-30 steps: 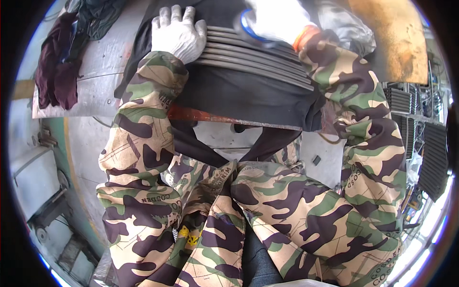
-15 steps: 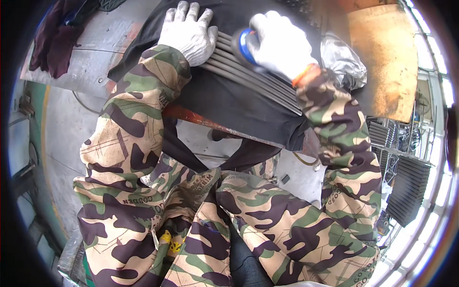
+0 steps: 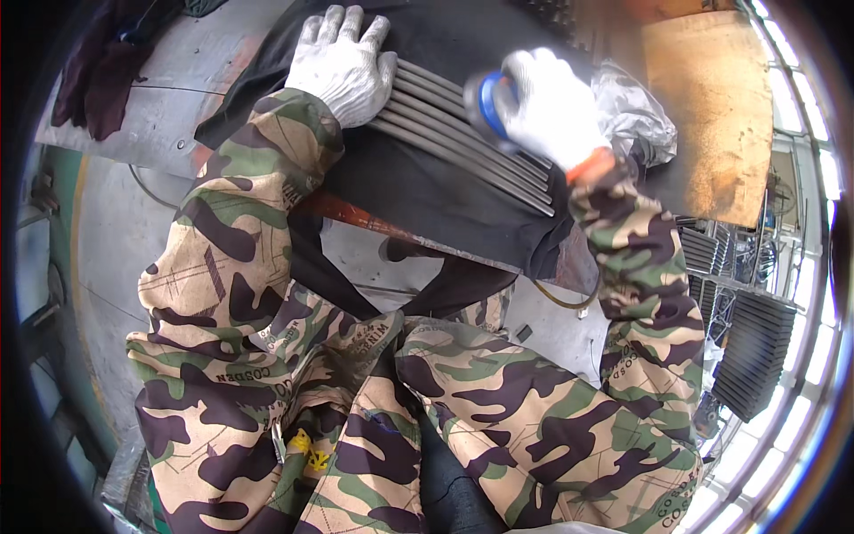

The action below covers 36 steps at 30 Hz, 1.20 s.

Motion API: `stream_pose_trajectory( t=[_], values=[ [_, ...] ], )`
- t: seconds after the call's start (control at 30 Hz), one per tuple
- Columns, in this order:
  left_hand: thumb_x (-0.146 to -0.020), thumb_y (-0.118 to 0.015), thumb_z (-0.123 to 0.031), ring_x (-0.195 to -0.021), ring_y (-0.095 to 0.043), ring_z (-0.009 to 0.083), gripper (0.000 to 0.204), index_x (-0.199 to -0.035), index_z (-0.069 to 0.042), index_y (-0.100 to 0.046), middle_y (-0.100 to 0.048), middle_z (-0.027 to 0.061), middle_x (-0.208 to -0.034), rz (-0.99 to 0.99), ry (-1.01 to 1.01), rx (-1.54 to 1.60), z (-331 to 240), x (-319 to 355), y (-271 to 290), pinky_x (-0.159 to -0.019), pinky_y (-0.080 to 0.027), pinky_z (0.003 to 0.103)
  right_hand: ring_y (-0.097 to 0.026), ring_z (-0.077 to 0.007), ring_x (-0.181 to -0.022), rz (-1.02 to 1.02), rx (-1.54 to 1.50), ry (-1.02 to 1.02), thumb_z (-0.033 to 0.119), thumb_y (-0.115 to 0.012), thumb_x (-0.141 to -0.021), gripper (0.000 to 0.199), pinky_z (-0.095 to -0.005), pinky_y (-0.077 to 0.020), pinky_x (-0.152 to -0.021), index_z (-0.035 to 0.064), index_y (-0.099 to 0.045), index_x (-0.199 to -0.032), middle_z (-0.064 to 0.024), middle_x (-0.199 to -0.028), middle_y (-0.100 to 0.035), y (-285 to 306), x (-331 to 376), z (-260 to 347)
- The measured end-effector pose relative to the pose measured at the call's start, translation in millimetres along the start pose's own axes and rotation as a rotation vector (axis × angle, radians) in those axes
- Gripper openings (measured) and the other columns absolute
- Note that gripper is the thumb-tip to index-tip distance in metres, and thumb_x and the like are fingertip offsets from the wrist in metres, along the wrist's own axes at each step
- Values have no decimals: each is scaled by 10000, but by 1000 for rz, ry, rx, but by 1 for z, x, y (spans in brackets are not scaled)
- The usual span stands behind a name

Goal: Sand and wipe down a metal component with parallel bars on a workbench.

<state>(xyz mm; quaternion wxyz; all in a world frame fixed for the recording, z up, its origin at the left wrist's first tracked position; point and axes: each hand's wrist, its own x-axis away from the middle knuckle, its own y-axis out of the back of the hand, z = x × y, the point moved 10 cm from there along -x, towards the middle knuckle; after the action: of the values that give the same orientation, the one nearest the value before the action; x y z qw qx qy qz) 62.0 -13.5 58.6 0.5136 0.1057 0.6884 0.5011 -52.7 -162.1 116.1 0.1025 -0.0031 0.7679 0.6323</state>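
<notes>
Right hand (image 3: 553, 109): gloved fingers curled round a blue-rimmed tool (image 3: 489, 105), blurred, over the grey rods (image 3: 458, 142). Left hand (image 3: 342, 69): flat, fingers spread, gripping nothing, at the rods' left ends. Rods side by side on black cloth (image 3: 391, 182) — seemingly loose; a sideways shove could roll them apart. Plastic bag (image 3: 636, 116) near right wrist — might snag.
</notes>
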Motion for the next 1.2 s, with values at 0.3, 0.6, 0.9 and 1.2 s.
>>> stream_pose_trajectory(
  t=[0.3, 0.6, 0.9, 1.2],
  values=[
    [-994, -550, -307, -1330, -509, 404, 465, -1376, -44, -584, -582, 225, -1381, 51, -25, -6, -5, -6, 2, -1119, -376, 517, -675, -381, -958, -58, 30, -4, 324, -650, -896, 271, -493, -568, -792, 122, -663, -1076, -158, -1049, -662, 7, -7, 6],
    [-969, -560, -354, -1246, -564, 397, 502, -1348, -27, -601, -622, 222, -1306, 76, -7, -1, -14, -21, -12, -1070, -406, 522, -676, -396, -938, -26, 33, -11, 326, -635, -914, 281, -504, -566, -799, 105, -658, -1085, -175, -1015, -663, 6, -15, 9],
    [-1010, -515, -428, -1341, -513, 398, 523, -1377, -66, -607, -600, 212, -1386, 138, 57, -86, -3, -30, -15, -1119, -373, 539, -673, -379, -899, -141, 2, 13, 312, -646, -884, 282, -504, -575, -756, 104, -659, -1073, -172, -986, -636, 10, 23, -27],
    [-1021, -503, -444, -1363, -496, 402, 559, -1423, -66, -587, -580, 205, -1425, 126, 20, -95, 1, -26, -21, -1130, -373, 538, -668, -386, -933, -46, -5, -9, 317, -650, -887, 273, -503, -565, -790, 106, -658, -1059, -181, -995, -646, 10, 29, -34]
  ],
)
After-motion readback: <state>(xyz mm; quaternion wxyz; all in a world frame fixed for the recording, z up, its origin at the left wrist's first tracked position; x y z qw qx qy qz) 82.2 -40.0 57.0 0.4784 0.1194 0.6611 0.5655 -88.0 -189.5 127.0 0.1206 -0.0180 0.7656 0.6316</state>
